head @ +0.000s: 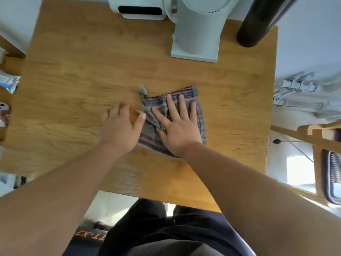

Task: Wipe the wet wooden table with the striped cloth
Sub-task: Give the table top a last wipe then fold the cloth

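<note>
On the wooden table, right hand presses striped cloth — left hand alongside.

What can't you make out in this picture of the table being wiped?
Head view only.
Wooden table: motion blur hides which parts are wet.
Striped cloth: middle hidden under the right hand.
Left hand: fingertips blurred, cloth contact unclear.
White appliance: top cut off by the upper edge.

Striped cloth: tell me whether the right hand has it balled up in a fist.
No, the right hand lies flat, fingers spread, on the striped cloth laid on the wooden table.
</note>
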